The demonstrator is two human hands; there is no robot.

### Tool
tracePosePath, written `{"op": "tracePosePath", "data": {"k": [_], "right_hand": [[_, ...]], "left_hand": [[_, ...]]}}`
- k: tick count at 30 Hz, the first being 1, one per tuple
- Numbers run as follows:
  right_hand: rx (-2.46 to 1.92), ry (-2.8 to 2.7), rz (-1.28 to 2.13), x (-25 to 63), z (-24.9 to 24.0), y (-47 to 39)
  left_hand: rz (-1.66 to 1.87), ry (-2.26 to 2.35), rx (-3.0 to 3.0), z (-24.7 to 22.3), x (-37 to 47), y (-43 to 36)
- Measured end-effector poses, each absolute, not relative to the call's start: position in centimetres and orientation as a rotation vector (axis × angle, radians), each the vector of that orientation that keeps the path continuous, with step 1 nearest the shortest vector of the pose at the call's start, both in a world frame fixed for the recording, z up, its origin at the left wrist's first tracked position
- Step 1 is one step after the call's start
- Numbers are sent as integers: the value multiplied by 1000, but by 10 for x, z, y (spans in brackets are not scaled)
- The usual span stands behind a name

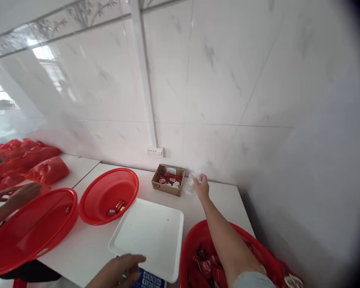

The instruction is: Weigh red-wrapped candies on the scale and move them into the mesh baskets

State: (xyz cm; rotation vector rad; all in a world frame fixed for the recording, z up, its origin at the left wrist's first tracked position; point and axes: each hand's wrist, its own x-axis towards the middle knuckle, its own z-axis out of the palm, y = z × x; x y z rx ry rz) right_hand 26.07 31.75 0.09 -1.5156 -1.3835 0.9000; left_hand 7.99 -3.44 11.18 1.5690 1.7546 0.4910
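Observation:
My right hand (202, 186) is closed on a clear plastic container (191, 184) near the back edge of the white table, just right of a small cardboard box (168, 180) with red packets inside. My left hand (123, 270) hovers over the lower left corner of a white tray (150, 236), beside a blue keypad (151, 281). Its index finger is stretched out and the others are curled, with nothing visible between them. The tray holds only tiny dark specks. Below my right forearm sits a red basket (185, 256) holding red packets.
A red basket (108, 192) with a few packets stands left of the tray. Farther left, another person's hands (27, 192) are behind a tilted red basket (33, 228). Red plastic bags (49, 170) lie at the far left. A tiled wall (213, 100) runs behind the table.

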Motion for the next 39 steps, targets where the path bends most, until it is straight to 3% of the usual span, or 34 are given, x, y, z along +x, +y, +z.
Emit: {"op": "tracePosePath", "data": {"k": [8, 13, 20, 29, 33, 39], "right_hand": [[-780, -1282, 1119, 285, 91, 200], [-624, -1261, 1444, 282, 88, 111], [-622, -1440, 1700, 265, 106, 30], [-838, -1635, 1339, 204, 138, 8], [-891, -1675, 1082, 179, 144, 8], [-937, -1766, 960, 166, 149, 5]], "left_hand": [[555, 1500, 2162, 192, 114, 54], [359, 1124, 2509, 228, 132, 85], [96, 502, 2541, 238, 88, 57], [300, 892, 2787, 230, 31, 31], [359, 1039, 2713, 231, 16, 30], [294, 961, 2393, 252, -13, 21]]}}
